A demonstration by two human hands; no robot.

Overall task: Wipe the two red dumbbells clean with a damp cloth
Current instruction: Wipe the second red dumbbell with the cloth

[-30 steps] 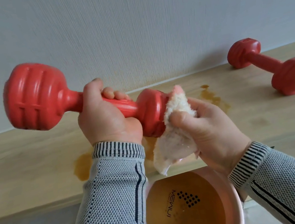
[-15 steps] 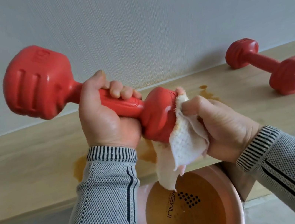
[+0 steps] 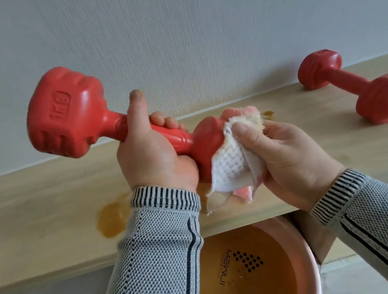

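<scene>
my left hand (image 3: 156, 158) is wrapped round the handle of one red dumbbell (image 3: 96, 122), holding it up off the shelf at a tilt, thumb sticking up. right hand (image 3: 289, 156) has the cloth (image 3: 232, 166) bunched in its fingers, pressed on the lower end. the other dumbbell (image 3: 363, 90) lies on the wooden shelf (image 3: 32, 212) far right by the wall, brownish puddle (image 3: 112, 218) under my wrist, pink basin (image 3: 310, 281) of brown water below

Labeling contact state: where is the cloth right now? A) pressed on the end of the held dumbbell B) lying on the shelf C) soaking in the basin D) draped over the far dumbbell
A: the right hand presses the cloth against the near end of the held dumbbell, whose handle the left hand grips.
</scene>
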